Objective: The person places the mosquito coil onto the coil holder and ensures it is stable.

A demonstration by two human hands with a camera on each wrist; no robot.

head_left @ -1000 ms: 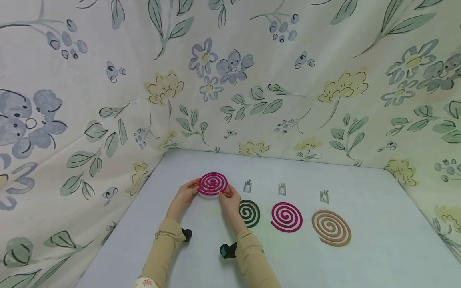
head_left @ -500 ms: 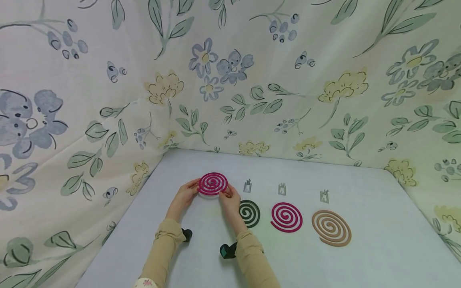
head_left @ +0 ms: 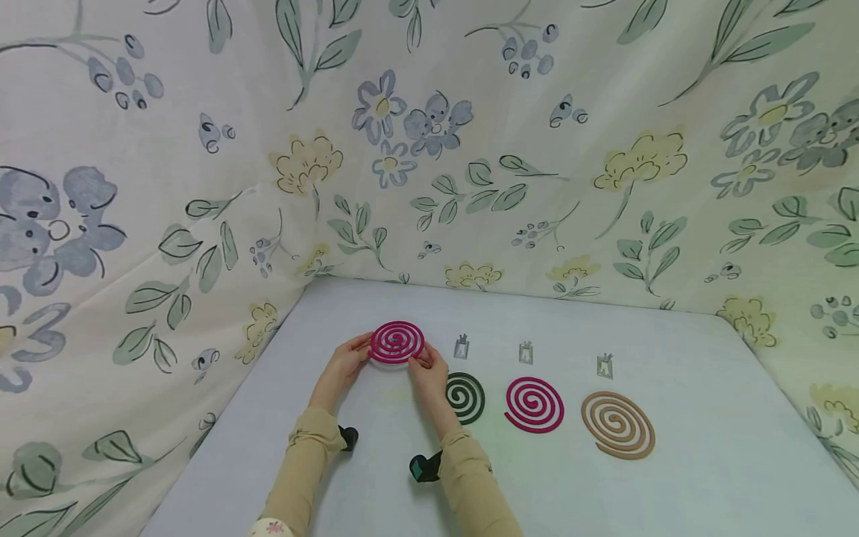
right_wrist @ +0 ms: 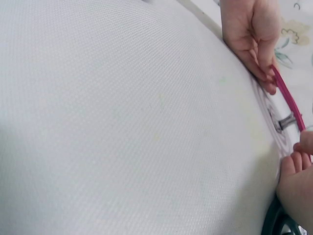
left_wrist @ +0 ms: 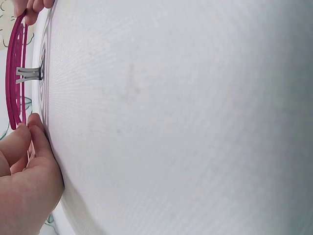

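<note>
We've got a white table [head_left: 725,418], our left hand [head_left: 345,364] and right hand [head_left: 430,371] both pinching a pink coil [head_left: 397,341] at far left, three other coils [head_left: 534,403] lying to its right, plus a metal stand [left_wrist: 29,74] under the held one.

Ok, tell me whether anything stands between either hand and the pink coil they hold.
Nothing visible does: the left hand and right hand both pinch the pink coil at its edge. The metal stand is beneath its middle, apart from both hands.
</note>
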